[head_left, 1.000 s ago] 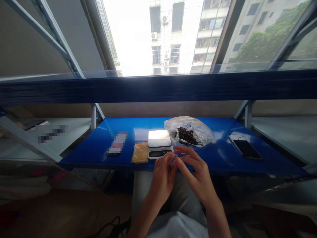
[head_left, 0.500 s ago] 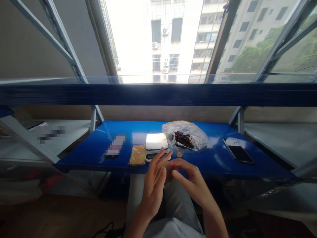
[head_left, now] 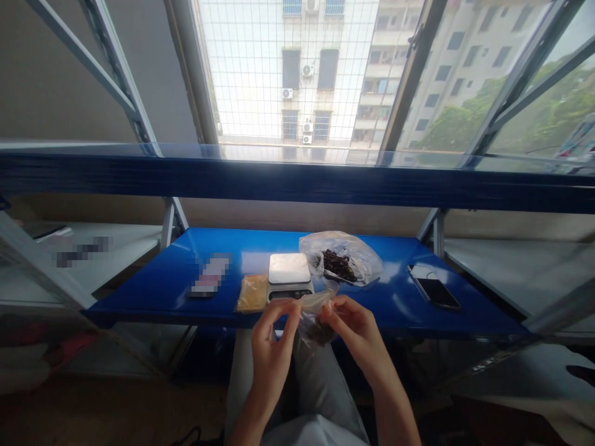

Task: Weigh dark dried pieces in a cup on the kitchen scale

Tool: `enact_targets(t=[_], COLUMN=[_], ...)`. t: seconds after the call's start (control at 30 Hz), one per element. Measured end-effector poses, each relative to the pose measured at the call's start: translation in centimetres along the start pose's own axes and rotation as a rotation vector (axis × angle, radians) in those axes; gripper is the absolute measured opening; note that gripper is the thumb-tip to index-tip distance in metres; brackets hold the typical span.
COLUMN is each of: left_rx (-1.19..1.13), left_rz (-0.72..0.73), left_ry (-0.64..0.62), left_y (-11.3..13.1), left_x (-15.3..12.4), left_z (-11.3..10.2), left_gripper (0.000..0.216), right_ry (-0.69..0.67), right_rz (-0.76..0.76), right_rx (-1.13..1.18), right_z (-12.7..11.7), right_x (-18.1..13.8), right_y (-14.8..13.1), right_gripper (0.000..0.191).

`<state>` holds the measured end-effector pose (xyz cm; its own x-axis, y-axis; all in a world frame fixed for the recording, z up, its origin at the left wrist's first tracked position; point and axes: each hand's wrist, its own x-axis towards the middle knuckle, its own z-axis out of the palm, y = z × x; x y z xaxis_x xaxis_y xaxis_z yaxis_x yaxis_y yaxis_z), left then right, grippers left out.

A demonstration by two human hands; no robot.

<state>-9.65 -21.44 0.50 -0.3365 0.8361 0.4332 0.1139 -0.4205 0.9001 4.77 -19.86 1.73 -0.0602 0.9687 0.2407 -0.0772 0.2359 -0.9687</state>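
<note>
Between my hands hangs a small clear plastic bag point(head_left: 318, 328) with something dark in its bottom, held above my lap just off the front edge of the blue table point(head_left: 390, 303). My left hand point(head_left: 274, 334) pinches the bag's upper left part with thumb and forefinger. On the other side my right hand point(head_left: 351, 328) grips the bag near its top right. Right behind the bag is a white kitchen scale point(head_left: 289, 269) with a bare plate. A stack of yellowish packets point(head_left: 252, 293) lies left of the scale.
A large open clear bag point(head_left: 367, 263) of dark dried pieces point(head_left: 338, 265) lies behind and right of the scale. A phone point(head_left: 434, 288) rests at the right. At the left lies a blurred-out item point(head_left: 211, 275). A blue shelf beam point(head_left: 297, 179) crosses above the table.
My left hand has gone from raised, spread fingers to a pinch on the small bag. The bag is now stretched between both hands. The view has shifted slightly.
</note>
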Motion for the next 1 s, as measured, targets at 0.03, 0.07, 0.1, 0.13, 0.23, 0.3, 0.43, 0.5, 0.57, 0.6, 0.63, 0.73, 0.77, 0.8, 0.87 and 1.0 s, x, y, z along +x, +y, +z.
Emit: enact_targets(t=[0.03,0.07,0.1,0.13,0.23,0.3,0.43,0.5,0.57,0.6,0.63,0.73,0.77,0.8,0.87,1.0], left_rx=[0.006,0.014,0.023,0.030,0.032,0.024,-0.003,-0.012,0.006,0.021,0.037,0.072,0.087,0.106,0.145,0.204], left_rz=[-0.005,-0.013,-0.021,-0.025,-0.002,0.015,-0.008,-0.022,-0.025,-0.015,0.004,0.086,0.113,0.138,0.179,0.257], left_ry=[0.007,0.011,0.010,0.005,-0.023,-0.026,-0.055,-0.087,-0.088,-0.069,-0.036,0.096,0.124,0.138,0.134,0.156], left_y=[0.0,-0.1,-0.2,-0.3,-0.4,-0.5,-0.7,-1.2,-1.8,-2.1,-2.4,-3.2,-3.4,-3.6,-3.7,-3.8], left_x=[0.1,0.1,0.2,0.2,0.4,0.6,1.2,1.5,1.8,1.9,2.0,2.0,2.0,1.9,1.8,2.1], left_z=[-0.1,-0.2,-0.3,-0.4,-0.4,-0.3,-0.4,-0.6,-0.8,-0.9,-1.0,-1.2,-1.1,-1.1,-1.0,-1.1], left_gripper=[0.019,0.020,0.021,0.021,0.023,0.023,0.024,0.026,0.026,0.025,0.024,0.018,0.015,0.014,0.012,0.014], right_ry=[-0.018,-0.027,-0.030,-0.027,0.014,0.043,0.083,0.087,0.079,0.071,0.059,0.013,-0.003,-0.017,-0.041,-0.098], right_rz=[0.009,0.015,0.017,0.018,0.006,-0.006,-0.033,-0.044,-0.051,-0.056,-0.058,-0.051,-0.046,-0.041,-0.042,-0.057], right_rx=[-0.005,-0.007,-0.006,-0.005,-0.025,-0.058,-0.106,-0.110,-0.116,-0.124,-0.133,-0.148,-0.147,-0.141,-0.117,-0.085], right_z=[0.1,0.2,0.2,0.2,0.2,0.1,0.2,0.3,0.5,0.6,0.7,1.1,1.2,1.4,1.8,2.5], right_x=[-0.1,-0.2,-0.3,-0.4,-0.4,-0.2,0.6,1.0,1.4,1.5,1.7,2.0,2.2,2.4,2.8,4.0], right_y=[0.0,-0.1,-0.1,-0.1,-0.4,-0.5,-0.3,0.3,1.0,1.3,1.7,2.5,2.7,2.8,2.9,3.1], right_gripper=[0.032,0.031,0.031,0.031,0.031,0.032,0.031,0.029,0.027,0.027,0.025,0.021,0.022,0.022,0.020,0.019])
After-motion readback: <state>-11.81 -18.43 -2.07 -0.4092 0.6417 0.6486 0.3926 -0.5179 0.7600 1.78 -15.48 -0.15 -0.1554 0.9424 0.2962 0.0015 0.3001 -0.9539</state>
